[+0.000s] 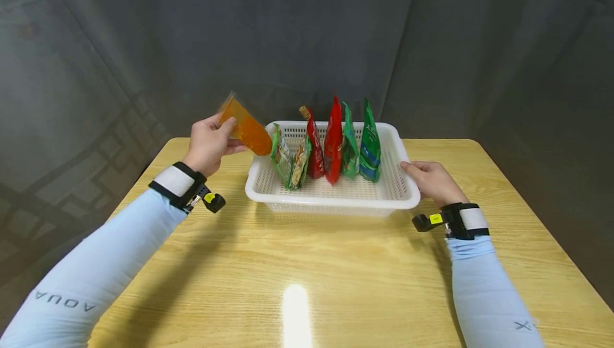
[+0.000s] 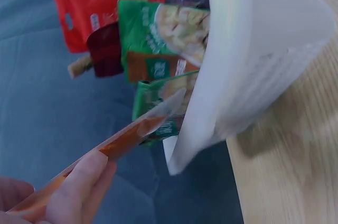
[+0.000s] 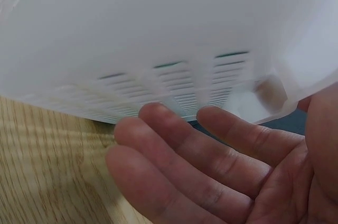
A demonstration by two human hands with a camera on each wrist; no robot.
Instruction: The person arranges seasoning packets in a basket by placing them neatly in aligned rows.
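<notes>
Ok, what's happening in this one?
A person's left hand holds an orange packet tilted at the left rim of a white basket on a wooden table. The right hand rests open against the basket's right side. Several green and red packets stand upright inside.

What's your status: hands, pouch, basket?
Left hand pinches orange pouch, tilted over the white basket's left rim. Right hand open, against its right side. Upright packets fill the middle.
</notes>
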